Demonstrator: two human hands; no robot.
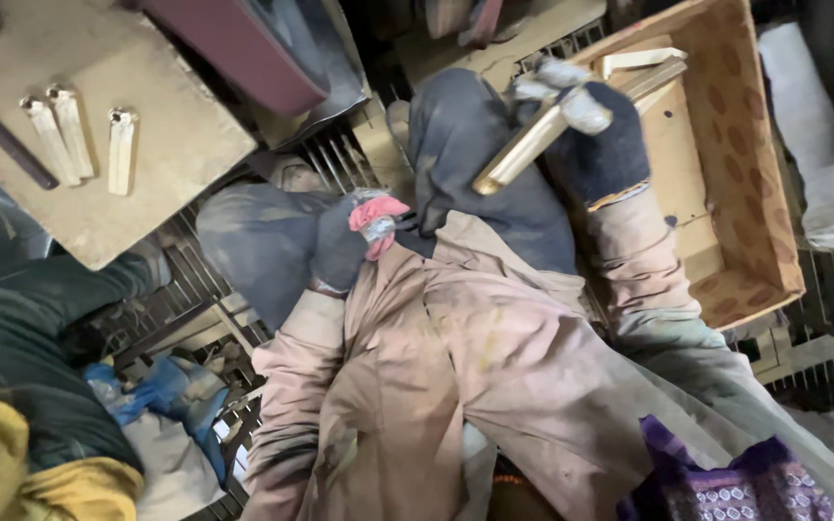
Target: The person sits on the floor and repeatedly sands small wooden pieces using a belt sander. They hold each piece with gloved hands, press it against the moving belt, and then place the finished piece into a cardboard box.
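Right hand (596, 135) in dark glove grips wooden stick (533, 145) beside cardboard box (755, 183); left hand (345, 246) rests on knee

Our gloved right hand (586, 130) is raised with fingers curled shut; our gloved left hand (354, 241) rests low, loosely closed, sleeves tan.
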